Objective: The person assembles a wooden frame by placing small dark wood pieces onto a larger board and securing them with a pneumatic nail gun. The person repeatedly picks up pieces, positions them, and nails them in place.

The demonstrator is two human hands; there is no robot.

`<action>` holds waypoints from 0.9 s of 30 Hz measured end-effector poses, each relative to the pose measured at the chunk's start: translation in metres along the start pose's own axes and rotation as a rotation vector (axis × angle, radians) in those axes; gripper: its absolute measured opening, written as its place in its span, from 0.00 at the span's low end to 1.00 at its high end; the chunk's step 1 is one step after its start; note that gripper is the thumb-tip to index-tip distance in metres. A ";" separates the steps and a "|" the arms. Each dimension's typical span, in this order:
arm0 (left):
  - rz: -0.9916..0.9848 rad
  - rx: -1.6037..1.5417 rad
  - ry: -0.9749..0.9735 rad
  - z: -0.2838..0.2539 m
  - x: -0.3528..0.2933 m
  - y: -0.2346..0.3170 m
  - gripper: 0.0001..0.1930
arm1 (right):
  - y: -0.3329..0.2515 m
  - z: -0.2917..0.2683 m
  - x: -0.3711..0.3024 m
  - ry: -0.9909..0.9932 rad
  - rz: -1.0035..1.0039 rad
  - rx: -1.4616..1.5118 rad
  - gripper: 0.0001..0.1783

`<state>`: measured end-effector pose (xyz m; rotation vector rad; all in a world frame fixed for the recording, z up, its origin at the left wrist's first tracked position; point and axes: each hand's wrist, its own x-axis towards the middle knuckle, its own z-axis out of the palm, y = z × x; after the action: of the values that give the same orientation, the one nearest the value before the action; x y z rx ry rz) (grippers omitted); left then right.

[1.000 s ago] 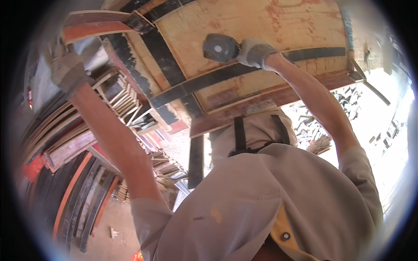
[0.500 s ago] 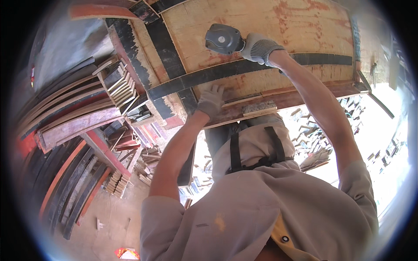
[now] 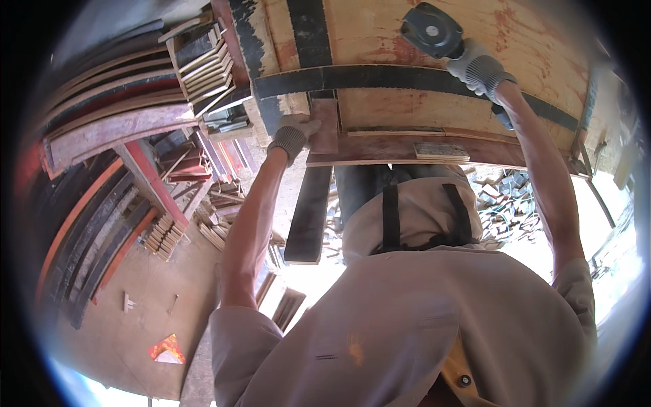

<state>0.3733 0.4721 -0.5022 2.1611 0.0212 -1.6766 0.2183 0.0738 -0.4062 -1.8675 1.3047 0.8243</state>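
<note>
My gloved left hand (image 3: 297, 133) is closed on the left edge of a short reddish-brown board (image 3: 325, 126). That board lies crosswise near the left end of a long reddish strip (image 3: 386, 150) on the near edge of a big plywood panel (image 3: 380, 105). My gloved right hand (image 3: 476, 69) grips a dark grey nail gun (image 3: 432, 31) with a rounded housing, held over the panel's right half. A curved black strip (image 3: 380, 76) runs across the panel. A small wood offcut (image 3: 442, 151) rests on the reddish strip in front of my waist.
Stacked curved boards (image 3: 115, 129) and bundled wood strips (image 3: 203, 74) stand at the left. Below the panel's left corner a dark plank (image 3: 310, 217) juts toward me. Scattered offcuts (image 3: 505, 203) cover the ground at right. An orange-and-white wrapper (image 3: 167, 349) lies on the floor.
My left hand has gone from resting flat on the panel to gripping the short board at the left. The nail gun and the view have shifted; the gun appears farther right and higher.
</note>
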 end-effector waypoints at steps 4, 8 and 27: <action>0.158 0.412 0.094 0.010 0.012 -0.034 0.20 | 0.003 0.004 0.001 -0.050 0.029 0.034 0.05; 0.149 0.263 0.119 0.016 0.016 -0.044 0.23 | 0.019 0.005 -0.004 -0.122 -0.064 0.132 0.11; 0.086 0.208 0.190 0.022 0.005 -0.037 0.23 | -0.024 0.088 -0.018 -0.786 -0.454 0.020 0.14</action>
<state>0.3452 0.4982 -0.5223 2.4305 -0.1977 -1.4783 0.2266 0.1618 -0.4358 -1.4810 0.3839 1.1161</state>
